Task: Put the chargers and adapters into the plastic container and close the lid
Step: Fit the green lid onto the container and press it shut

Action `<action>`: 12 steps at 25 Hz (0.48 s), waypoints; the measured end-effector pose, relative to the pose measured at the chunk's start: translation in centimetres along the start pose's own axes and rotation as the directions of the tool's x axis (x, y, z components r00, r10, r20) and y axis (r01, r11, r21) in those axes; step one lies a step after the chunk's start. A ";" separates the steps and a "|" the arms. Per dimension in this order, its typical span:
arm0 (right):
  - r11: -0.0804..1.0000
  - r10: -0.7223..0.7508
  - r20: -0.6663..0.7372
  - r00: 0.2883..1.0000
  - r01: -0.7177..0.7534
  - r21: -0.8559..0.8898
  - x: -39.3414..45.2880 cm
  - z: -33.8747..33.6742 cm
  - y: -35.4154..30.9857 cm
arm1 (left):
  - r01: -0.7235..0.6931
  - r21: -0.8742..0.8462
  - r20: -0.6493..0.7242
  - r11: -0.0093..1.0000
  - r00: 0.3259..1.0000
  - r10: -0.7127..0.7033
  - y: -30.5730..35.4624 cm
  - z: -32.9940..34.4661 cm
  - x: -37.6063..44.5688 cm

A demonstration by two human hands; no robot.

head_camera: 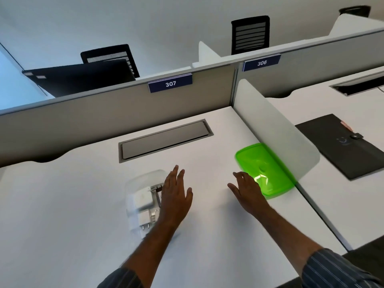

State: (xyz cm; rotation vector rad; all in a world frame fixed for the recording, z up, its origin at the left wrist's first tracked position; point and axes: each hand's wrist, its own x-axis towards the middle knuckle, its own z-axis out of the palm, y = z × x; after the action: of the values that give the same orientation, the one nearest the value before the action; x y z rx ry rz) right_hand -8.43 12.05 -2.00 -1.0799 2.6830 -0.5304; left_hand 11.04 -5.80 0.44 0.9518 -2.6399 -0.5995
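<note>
White table (62,204) holds my clear box (143,179), with the chargers (142,201) inside, beside my left hand (176,196). My right hand (247,190) reaches the green lid (268,163); fingers spread, holding nothing. I think I grab it next.

White tabletop (72,204) with a grey cable hatch (165,140) set into it, lid down. Behind the hatch, a beige partition (104,113) carrying blue tags 307 (170,83) and 306 (261,63). Right of the hatch, a frosted divider (270,125); past it a second desk (332,204) with a black folder (342,146) and its own hatch (357,85). Beyond the partition: three black mesh chairs (250,34), a dark monitor back (81,76), plain white wall (145,21). Light is even.
</note>
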 end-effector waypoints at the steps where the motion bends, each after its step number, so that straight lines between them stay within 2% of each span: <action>1: 1.000 0.018 -0.002 1.000 -0.018 -0.003 0.3 -0.3 1.1 | -0.021 0.008 0.012 1.000 1.000 0.021 1.0 0.7 0.4; 12: 0.978 0.203 -0.010 0.979 -0.203 -0.043 3.0 -2.8 10.8 | -0.113 0.006 0.190 0.994 0.976 0.110 9.7 9.7 4.7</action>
State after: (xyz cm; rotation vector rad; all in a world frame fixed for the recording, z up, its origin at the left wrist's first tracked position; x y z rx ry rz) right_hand -18.23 17.92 -3.89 -0.8020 2.7795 -0.4391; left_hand -1.41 0.69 -3.06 0.7797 -2.8469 -0.6727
